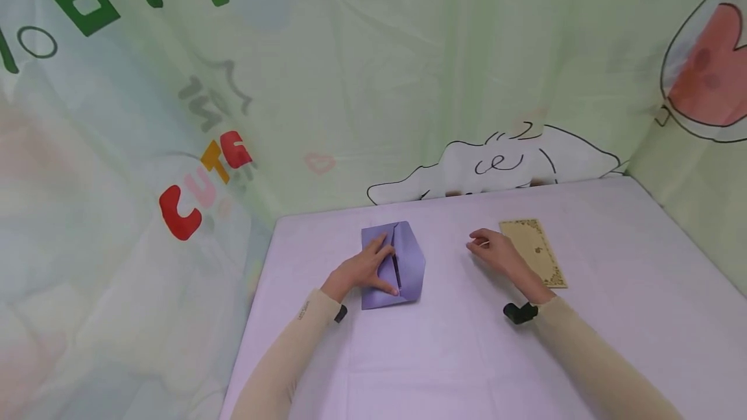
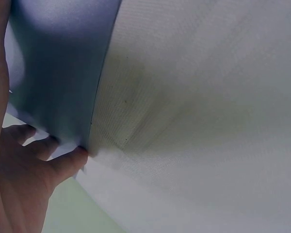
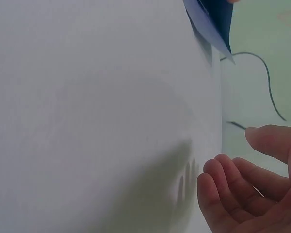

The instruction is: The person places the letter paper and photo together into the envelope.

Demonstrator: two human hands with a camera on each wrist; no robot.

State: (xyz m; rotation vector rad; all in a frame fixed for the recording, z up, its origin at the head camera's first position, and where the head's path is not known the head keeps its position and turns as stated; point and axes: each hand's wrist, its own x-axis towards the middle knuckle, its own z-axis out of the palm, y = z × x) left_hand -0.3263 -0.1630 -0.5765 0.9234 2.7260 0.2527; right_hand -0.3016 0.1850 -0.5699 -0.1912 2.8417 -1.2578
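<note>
Head view: left of the middle of the table [image 1: 461, 361], the person's left hand [image 1: 363, 271] lies spread over the envelope [image 1: 385, 272], fingers toward its far end and thumb toward its near end. The left wrist view shows the fingers bent a little at the envelope's edge; how hard they press cannot be told. Between fingers and thumb the mouth [image 1: 397, 269] gapes as a dark slit, and right of it the flap [image 1: 412, 264] lies folded out to the right.

To do this part well, the left hand should probably bear on both ends of the mouth evenly, since squeezing one end alone could skew the slit or crease the paper. The thumb seems best placed just off the gap, so that it does not block it.

Farther right, the right hand [image 1: 496, 253] hangs loosely curled, thumb apart from the fingers, with nothing seen in its grasp. It would do well not to brush the flap. Rightmost lies the tan card [image 1: 537, 250], flat beside the right hand; whether the wrist touches it cannot be told. A light hold by its edges would likely spare its corners.
</note>
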